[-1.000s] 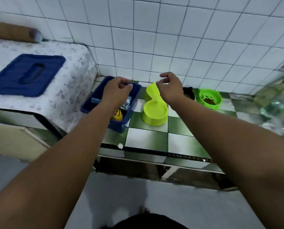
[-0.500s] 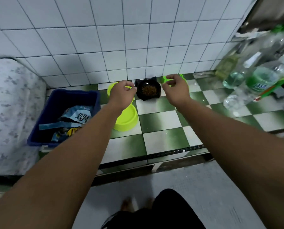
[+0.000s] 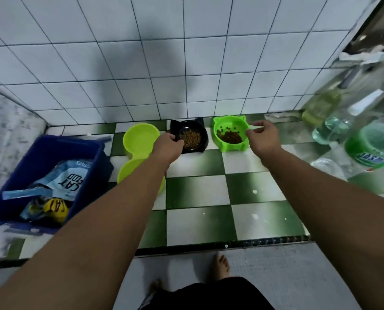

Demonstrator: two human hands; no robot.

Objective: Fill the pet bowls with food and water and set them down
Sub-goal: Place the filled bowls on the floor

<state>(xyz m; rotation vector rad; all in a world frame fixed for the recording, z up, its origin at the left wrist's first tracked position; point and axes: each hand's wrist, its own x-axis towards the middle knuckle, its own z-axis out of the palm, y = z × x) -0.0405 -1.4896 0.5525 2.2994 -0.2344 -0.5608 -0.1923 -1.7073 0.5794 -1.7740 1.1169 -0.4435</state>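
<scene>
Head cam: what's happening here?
A person reaches to two bowls of kibble on the checkered ledge. The left hand grips the black bowl at its left rim; the right hand pinches the green bowl at its right edge. Both sit on the tiles. A yellow-green double bowl and blue bin of cat food bags lie left.

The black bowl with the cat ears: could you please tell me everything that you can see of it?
The black bowl looks like glossy plastic, round, with two pointed ears at its far rim. It stands upright on the checked counter, close to the tiled wall, between the yellow-green double bowl and the green bowl. Brown kibble partly fills it. The left hand grips its near-left rim with curled fingers; nothing else is seen touching it.
</scene>
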